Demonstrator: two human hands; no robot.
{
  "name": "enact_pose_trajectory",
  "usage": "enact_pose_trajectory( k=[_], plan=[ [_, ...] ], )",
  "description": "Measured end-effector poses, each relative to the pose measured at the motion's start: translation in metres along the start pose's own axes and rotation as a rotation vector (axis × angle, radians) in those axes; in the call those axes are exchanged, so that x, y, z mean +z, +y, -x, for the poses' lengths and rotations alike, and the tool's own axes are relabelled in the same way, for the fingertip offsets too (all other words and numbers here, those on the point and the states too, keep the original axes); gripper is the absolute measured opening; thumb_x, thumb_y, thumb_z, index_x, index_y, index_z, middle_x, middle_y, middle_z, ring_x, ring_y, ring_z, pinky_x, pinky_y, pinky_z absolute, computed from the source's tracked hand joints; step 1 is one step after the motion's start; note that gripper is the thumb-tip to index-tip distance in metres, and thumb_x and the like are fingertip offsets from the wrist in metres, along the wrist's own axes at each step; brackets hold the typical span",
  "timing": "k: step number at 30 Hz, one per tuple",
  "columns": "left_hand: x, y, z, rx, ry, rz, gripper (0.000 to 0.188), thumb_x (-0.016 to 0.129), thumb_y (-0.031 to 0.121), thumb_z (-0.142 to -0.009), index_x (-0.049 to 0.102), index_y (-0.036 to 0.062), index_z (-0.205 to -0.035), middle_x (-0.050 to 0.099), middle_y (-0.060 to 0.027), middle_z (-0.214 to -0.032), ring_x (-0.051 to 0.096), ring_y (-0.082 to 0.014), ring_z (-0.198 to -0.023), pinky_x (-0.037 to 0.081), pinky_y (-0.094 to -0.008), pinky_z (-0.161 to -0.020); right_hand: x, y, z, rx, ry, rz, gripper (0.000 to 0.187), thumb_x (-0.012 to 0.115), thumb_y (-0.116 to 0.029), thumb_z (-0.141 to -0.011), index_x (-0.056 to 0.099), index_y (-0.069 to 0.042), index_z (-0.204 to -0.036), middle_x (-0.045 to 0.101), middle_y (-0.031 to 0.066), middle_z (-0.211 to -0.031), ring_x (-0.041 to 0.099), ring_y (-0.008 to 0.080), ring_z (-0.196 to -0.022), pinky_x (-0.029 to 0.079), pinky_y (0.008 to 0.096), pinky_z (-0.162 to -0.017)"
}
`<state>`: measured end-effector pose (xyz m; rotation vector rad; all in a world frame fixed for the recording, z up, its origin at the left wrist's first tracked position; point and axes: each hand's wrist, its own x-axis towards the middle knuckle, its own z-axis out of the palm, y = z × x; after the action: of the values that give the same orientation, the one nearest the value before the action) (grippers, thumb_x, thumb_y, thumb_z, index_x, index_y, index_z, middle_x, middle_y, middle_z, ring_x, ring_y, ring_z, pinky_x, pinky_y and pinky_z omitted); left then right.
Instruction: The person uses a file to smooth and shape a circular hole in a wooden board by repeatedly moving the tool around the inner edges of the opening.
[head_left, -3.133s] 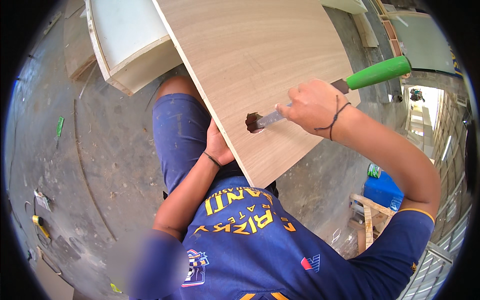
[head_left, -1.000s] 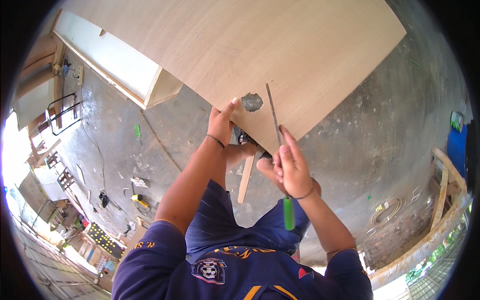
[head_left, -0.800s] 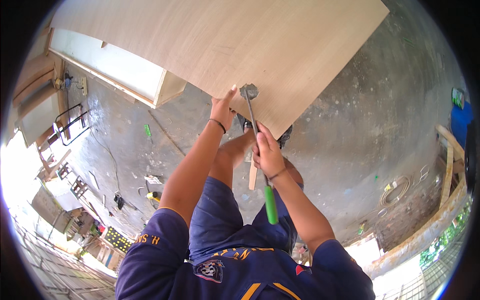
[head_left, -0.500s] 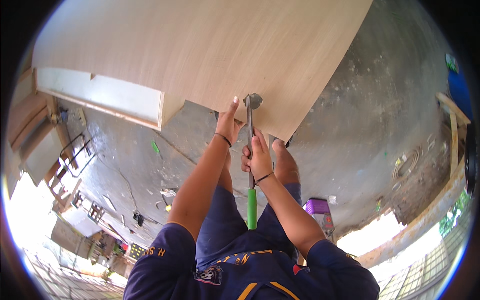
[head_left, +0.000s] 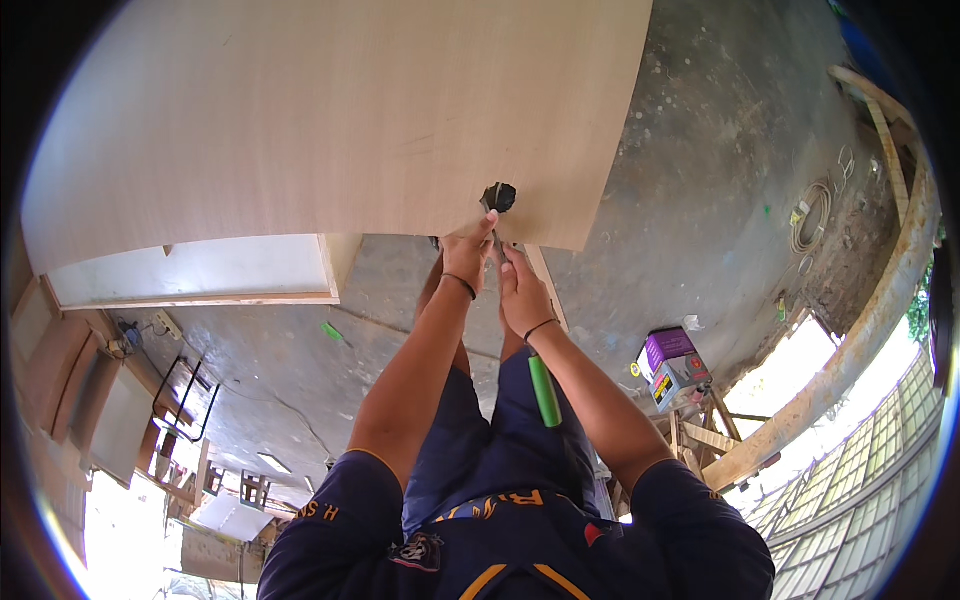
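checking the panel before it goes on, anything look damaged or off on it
One thing: a dark, rough-edged hole sits near the lower edge of the pale wood panel, by its right corner. The left hand rests beside it, and the right hand holds a green-handled tool pointed at it. The rest of the face looks unmarked.

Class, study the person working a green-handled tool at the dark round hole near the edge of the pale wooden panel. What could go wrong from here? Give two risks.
1. The left hand rests on the pale wooden panel right beside the dark round hole, so a slip of the green-handled tool could cut those fingers.
2. The hole sits close to the panel's edge; levering there might chip or split the thin strip of wood left.
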<state>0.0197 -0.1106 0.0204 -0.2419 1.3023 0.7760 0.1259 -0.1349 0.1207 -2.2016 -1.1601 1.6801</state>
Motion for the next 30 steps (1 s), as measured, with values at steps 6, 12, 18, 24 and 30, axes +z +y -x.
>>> enact_pose_trajectory(
  k=[6, 12, 18, 24, 30],
  plan=[
    [0.004, 0.016, 0.007, -0.102, 0.043, 0.068, 0.053, 0.075, 0.035, -0.085, 0.053, 0.0068, -0.124, 0.06, -0.0039, -0.113, 0.059, -0.0166, -0.099, 0.047, -0.0332, -0.087, -0.05, -0.01, 0.014, 0.475, -0.302, -0.851, 0.044, 0.043, -0.033, -0.104, 0.038, -0.02, -0.145, 0.061, 0.0074, -0.072, 0.056, 0.0225, -0.046, 0.047, 0.0347, -0.043],
    [0.0, 0.043, 0.025, -0.098, 0.112, 0.044, 0.068, 0.071, 0.049, -0.085, 0.045, 0.0121, -0.136, 0.049, -0.0057, -0.133, 0.049, -0.0244, -0.12, 0.04, -0.0438, -0.101, -0.034, -0.018, 0.031, 0.467, -0.076, -0.996, 0.036, 0.038, -0.034, -0.105, 0.04, -0.013, -0.134, 0.057, 0.0066, -0.063, 0.05, 0.012, -0.041, 0.04, 0.028, -0.035],
    [-0.011, 0.056, 0.009, -0.062, 0.172, 0.142, 0.06, 0.071, 0.042, -0.088, 0.048, 0.0102, -0.133, 0.052, -0.0077, -0.132, 0.051, -0.0269, -0.123, 0.047, -0.0437, -0.099, -0.018, -0.024, 0.037, 0.458, -0.12, -0.805, 0.015, 0.038, -0.022, -0.103, 0.044, -0.008, -0.103, 0.059, 0.0091, -0.074, 0.051, 0.0143, -0.04, 0.04, 0.0296, -0.032],
    [-0.036, 0.065, -0.001, -0.116, 0.076, 0.146, 0.053, 0.068, 0.04, -0.091, 0.05, 0.0091, -0.13, 0.056, -0.0094, -0.13, 0.054, -0.0282, -0.121, 0.051, -0.0448, -0.099, 0.015, -0.036, 0.032, 0.479, 0.003, -0.747, 0.014, 0.038, -0.019, -0.101, 0.043, -0.006, -0.099, 0.058, 0.0081, -0.072, 0.051, 0.0155, -0.039, 0.04, 0.0311, -0.031],
    [-0.045, 0.083, -0.003, -0.203, 0.07, 0.138, 0.058, 0.067, 0.045, -0.09, 0.049, 0.0083, -0.131, 0.056, -0.0083, -0.13, 0.056, -0.0265, -0.119, 0.053, -0.0418, -0.097, 0.05, -0.054, 0.021, 0.634, 0.096, -1.07, 0.012, 0.042, -0.02, -0.099, 0.046, -0.01, -0.102, 0.054, 0.0062, -0.066, 0.051, 0.0177, -0.04, 0.039, 0.0334, -0.031]
  ],
)
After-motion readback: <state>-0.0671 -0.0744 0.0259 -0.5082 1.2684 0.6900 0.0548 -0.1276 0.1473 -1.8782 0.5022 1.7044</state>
